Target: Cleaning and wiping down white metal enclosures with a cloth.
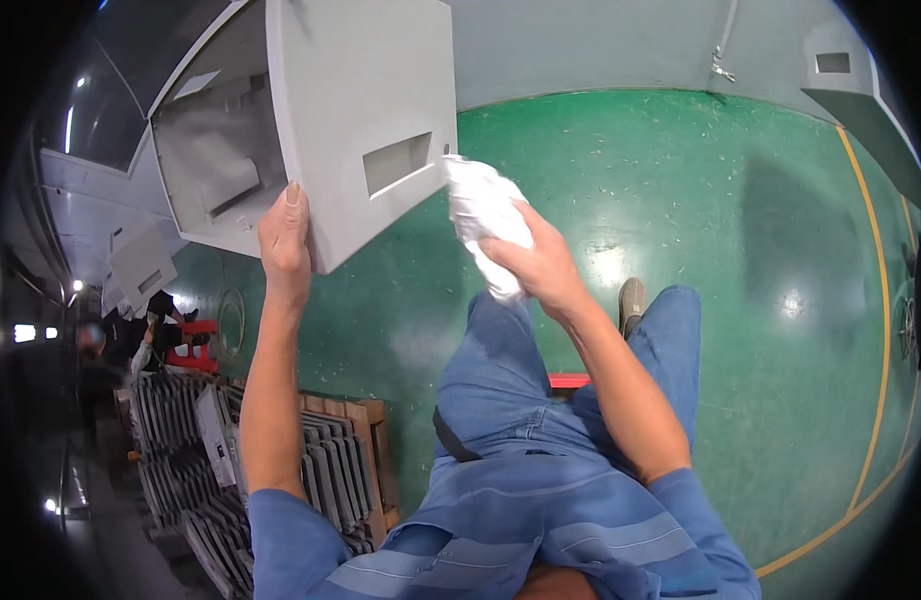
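A large light-grey casing (371, 90) stands before me, hollow on its left side, with a rectangular recess in the face towards me. My left hand (286, 245) grips the edge of its open side near the bottom corner, the thumb lying on the rim and the other fingers hidden behind. In my right hand (541, 262) is a bunched white cloth (484, 215). The cloth's upper end is at the casing's right edge, beside a small dark hole; whether it touches cannot be told.
Stacked grey panels (336, 470) stand by a wooden pallet (379, 450) at lower left. Farther left, another person (146, 340) is near a red stool (193, 350) and a similar casing (141, 265). Another grey casing (841, 85) is at upper right. Yellow lines (881, 330) mark the green floor.
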The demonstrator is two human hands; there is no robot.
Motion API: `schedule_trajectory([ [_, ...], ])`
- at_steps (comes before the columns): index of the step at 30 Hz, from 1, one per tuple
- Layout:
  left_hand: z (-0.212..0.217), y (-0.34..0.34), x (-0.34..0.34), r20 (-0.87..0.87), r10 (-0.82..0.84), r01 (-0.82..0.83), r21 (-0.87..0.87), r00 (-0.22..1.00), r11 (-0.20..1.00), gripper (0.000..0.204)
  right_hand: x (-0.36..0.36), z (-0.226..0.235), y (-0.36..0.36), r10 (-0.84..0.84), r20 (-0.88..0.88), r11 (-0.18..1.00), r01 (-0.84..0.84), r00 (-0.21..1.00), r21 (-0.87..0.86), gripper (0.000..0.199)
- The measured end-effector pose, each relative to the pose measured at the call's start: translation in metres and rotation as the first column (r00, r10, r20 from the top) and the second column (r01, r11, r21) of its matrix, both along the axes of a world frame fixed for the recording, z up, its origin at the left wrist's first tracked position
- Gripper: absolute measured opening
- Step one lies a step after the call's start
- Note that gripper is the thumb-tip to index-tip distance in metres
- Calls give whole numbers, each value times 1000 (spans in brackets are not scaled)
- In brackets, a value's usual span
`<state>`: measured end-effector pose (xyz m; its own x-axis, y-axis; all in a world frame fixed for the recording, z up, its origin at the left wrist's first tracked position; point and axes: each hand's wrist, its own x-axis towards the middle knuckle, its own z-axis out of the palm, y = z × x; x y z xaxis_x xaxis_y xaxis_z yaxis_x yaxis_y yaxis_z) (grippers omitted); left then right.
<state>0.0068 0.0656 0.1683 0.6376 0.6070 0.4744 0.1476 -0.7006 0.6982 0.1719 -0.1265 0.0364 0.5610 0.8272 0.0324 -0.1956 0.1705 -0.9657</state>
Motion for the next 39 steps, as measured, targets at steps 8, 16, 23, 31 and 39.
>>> schedule_trajectory([
  [8,8,6,-22,-70,22,-16,85,997,996,39,24,35,145,296,880,922,130,372,-365,36],
  [16,2,27,-30,-82,130,-110,209,988,972,37,24,40,151,731,-350,662,-733,586,155,32],
  [23,-15,61,-40,-73,181,-157,260,981,953,38,50,6,28,689,-431,668,-279,583,689,50],
  [31,-11,97,-8,-35,151,-131,336,988,933,45,82,-113,-76,-439,-249,869,337,863,-364,35],
  [39,-3,84,-6,-193,377,-318,280,906,906,55,43,-99,-144,-145,-778,943,324,611,80,47],
])
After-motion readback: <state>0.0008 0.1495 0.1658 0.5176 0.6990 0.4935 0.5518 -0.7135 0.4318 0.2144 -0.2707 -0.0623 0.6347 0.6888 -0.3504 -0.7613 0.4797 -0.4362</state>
